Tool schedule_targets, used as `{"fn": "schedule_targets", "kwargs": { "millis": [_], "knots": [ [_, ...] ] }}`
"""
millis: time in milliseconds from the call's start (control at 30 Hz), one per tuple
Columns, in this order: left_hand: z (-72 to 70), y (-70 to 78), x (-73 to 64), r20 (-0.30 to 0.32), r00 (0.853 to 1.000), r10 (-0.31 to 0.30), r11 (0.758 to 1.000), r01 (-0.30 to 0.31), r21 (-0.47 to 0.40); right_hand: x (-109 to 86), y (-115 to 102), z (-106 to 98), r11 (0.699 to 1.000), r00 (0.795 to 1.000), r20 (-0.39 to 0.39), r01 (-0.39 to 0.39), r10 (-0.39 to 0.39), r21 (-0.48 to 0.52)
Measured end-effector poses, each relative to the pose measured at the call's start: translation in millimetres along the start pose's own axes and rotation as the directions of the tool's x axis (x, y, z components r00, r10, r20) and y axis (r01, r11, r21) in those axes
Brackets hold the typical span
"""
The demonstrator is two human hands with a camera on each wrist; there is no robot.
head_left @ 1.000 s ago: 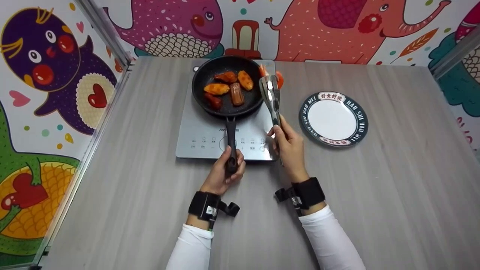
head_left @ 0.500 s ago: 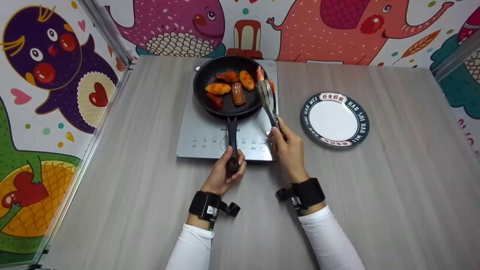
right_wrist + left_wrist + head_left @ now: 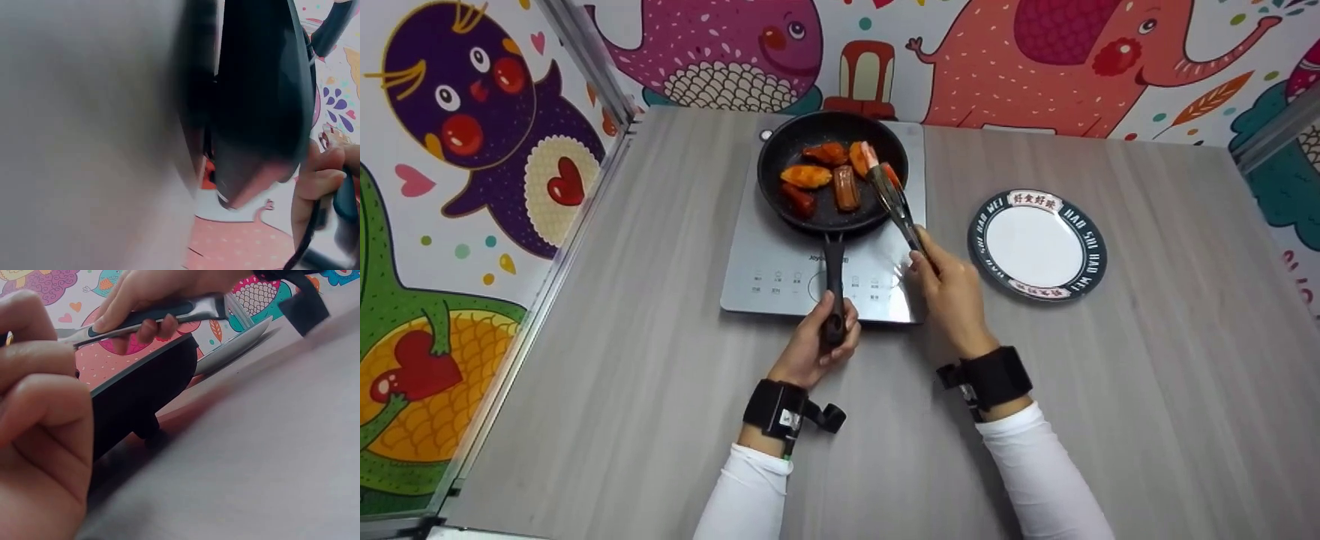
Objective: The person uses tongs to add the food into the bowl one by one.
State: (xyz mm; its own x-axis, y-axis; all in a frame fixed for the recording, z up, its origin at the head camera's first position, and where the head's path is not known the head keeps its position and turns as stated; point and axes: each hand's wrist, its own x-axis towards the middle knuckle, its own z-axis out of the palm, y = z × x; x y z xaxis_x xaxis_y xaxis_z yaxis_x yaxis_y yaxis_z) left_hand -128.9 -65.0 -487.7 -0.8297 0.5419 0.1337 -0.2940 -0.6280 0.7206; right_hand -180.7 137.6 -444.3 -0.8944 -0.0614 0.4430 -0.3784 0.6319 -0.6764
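Note:
My left hand [image 3: 814,341] grips the black handle [image 3: 834,274] of a frying pan [image 3: 825,219]. In the right hand [image 3: 956,296] I hold metal food tongs [image 3: 900,212], their heads over the pan's right side. An orange-red piece of food with a pale end [image 3: 870,156] sits between the heads; its kind is not clear. In the pan lie a yellow-orange wing-like piece [image 3: 806,177], a ridged brown piece [image 3: 846,189], a dark red piece [image 3: 799,201] and others. The left wrist view shows the right fingers wrapped round the tongs [image 3: 208,309].
Beneath the pan is a silver induction cooker [image 3: 765,259] on a grey wood-grain table [image 3: 645,360]. A white plate with a dark lettered rim [image 3: 1091,247] stands to the right. Cartoon-printed walls [image 3: 1035,67] close off the back and sides.
The tongs have moved left with the orange-red piece, from beyond the pan's right edge to above its inside. My left hand keeps its grip on the handle. The head view has shifted slightly.

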Motion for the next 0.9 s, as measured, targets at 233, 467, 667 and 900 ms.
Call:
{"fn": "schedule_targets", "kwargs": {
  "millis": [233, 467, 667, 900],
  "knots": [
    [-1.1, 0.2, 0.6, 0.001, 1.0, -0.001, 1.0, 0.001, 0.005, 24.9, -6.8, -25.8, 0.967, 0.988, 0.085, 0.144, -0.128, -0.209],
    [-0.4, -0.5, 0.3, -0.005, 1.0, 0.002, 1.0, -0.002, 0.01, 50.9, -23.7, -44.6, 0.801, 0.946, 0.214, 0.32, -0.243, -0.505],
    [-1.0, -1.6, -0.2, -0.01, 1.0, -0.001, 1.0, 0.001, 0.002, 68.9, -47.6, -52.7, 0.628, 0.89, 0.411, 0.438, -0.199, -0.644],
    [-0.8, -0.7, -0.8, -0.012, 1.0, -0.007, 1.0, 0.007, -0.006, 80.0, -71.7, -49.9, 0.467, 0.832, 0.519, 0.544, -0.195, -0.697]
  ]
}}
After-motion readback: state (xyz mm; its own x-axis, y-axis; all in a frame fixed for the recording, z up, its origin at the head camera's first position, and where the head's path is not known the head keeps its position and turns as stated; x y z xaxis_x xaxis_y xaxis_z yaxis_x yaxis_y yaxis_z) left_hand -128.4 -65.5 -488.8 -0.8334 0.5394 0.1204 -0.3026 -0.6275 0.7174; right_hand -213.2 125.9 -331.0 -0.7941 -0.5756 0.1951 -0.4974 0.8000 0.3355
